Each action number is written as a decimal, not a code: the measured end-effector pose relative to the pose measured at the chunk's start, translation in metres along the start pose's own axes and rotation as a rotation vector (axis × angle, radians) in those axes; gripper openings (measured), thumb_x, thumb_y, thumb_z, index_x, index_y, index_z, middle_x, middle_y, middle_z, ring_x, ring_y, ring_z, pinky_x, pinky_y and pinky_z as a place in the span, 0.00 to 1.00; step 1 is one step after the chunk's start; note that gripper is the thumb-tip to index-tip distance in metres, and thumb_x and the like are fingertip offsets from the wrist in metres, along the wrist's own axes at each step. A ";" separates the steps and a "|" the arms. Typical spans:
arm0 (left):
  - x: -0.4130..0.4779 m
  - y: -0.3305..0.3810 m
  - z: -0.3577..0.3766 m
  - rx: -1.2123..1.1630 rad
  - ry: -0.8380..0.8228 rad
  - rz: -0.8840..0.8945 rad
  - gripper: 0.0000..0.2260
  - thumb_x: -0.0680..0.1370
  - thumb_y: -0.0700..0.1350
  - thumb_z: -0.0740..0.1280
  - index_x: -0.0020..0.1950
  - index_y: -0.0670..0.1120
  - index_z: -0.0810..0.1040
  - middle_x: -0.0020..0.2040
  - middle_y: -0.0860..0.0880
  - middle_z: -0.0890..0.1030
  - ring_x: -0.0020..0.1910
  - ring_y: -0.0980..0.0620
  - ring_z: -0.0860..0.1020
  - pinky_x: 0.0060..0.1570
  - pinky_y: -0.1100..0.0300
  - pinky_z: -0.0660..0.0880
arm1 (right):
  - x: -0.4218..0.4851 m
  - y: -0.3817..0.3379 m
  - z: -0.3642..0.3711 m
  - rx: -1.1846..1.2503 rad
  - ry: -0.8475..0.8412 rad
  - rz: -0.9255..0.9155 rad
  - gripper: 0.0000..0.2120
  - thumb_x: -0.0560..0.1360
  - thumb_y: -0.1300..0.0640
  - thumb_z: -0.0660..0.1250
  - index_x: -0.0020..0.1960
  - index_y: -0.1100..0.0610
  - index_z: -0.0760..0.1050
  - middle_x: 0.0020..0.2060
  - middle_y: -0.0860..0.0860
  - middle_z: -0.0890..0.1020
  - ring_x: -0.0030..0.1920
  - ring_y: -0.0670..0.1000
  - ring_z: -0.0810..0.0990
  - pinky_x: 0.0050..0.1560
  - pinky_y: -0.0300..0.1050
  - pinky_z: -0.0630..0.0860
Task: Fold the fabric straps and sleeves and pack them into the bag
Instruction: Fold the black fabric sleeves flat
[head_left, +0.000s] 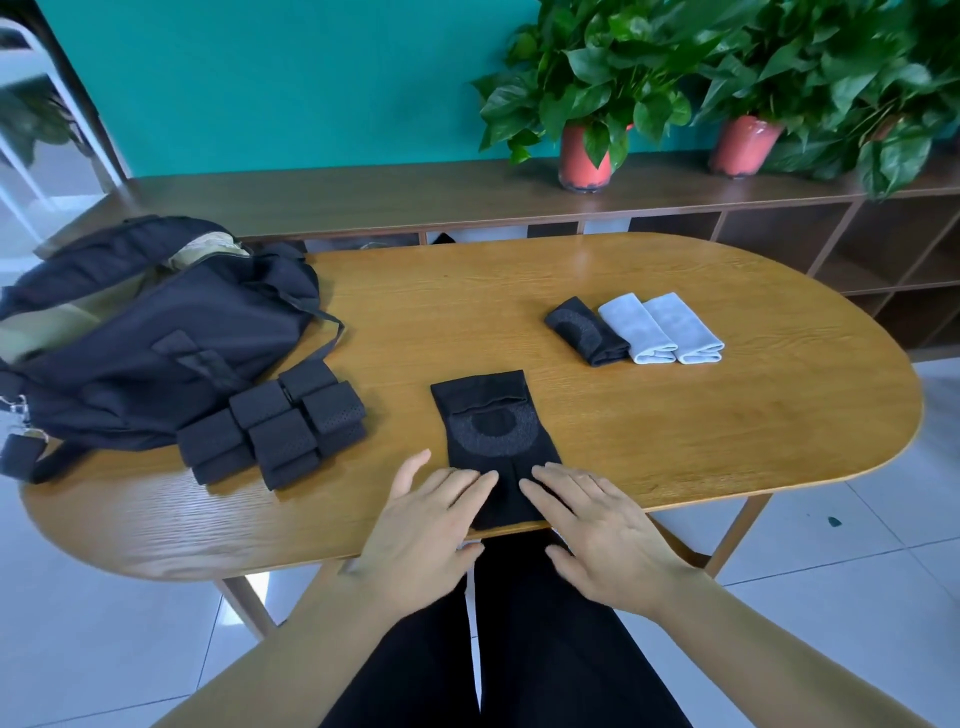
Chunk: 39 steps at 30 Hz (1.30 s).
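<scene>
A black knee sleeve (493, 431) with a grey ring pattern lies flat at the table's near edge. My left hand (426, 525) and my right hand (597, 530) rest flat on its near end, fingers spread, gripping nothing. Several folded black straps (275, 426) sit in a cluster left of it, against the dark bag (156, 332), which lies open at the table's left end. A folded black sleeve (584, 331) and two folded grey sleeves (660, 327) lie in a row at the right.
The oval wooden table (727, 415) stands before a low shelf unit (779, 239) with two potted plants (587, 156). My dark trousers show below the table edge. White tiled floor surrounds the table.
</scene>
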<state>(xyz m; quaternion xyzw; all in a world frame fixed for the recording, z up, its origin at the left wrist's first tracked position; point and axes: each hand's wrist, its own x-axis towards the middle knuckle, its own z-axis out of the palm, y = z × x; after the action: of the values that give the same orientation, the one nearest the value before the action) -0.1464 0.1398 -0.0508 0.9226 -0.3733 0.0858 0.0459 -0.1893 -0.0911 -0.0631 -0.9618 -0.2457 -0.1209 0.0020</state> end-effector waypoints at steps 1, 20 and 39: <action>-0.001 0.001 0.000 -0.017 0.038 0.008 0.29 0.64 0.54 0.77 0.63 0.50 0.77 0.55 0.56 0.79 0.54 0.56 0.78 0.69 0.47 0.55 | -0.002 0.000 0.001 0.015 0.038 -0.031 0.29 0.70 0.54 0.67 0.69 0.57 0.69 0.64 0.53 0.75 0.65 0.54 0.72 0.67 0.49 0.69; 0.036 0.000 -0.008 -0.273 0.108 -0.674 0.17 0.80 0.56 0.60 0.32 0.53 0.65 0.27 0.53 0.73 0.32 0.54 0.74 0.52 0.58 0.60 | 0.067 0.007 0.000 0.169 0.157 0.564 0.06 0.78 0.53 0.64 0.47 0.54 0.78 0.33 0.50 0.79 0.32 0.51 0.74 0.31 0.40 0.63; 0.048 -0.002 -0.012 -0.113 0.066 -0.720 0.08 0.78 0.55 0.61 0.52 0.55 0.66 0.35 0.57 0.76 0.36 0.56 0.73 0.51 0.54 0.62 | 0.075 0.003 0.013 -0.072 0.237 0.531 0.15 0.64 0.53 0.78 0.37 0.57 0.72 0.22 0.49 0.70 0.21 0.48 0.66 0.19 0.34 0.53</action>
<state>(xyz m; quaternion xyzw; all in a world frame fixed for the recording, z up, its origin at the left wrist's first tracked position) -0.1125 0.1101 -0.0299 0.9876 -0.0270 0.0732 0.1362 -0.1212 -0.0579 -0.0576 -0.9710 0.0210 -0.2363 0.0280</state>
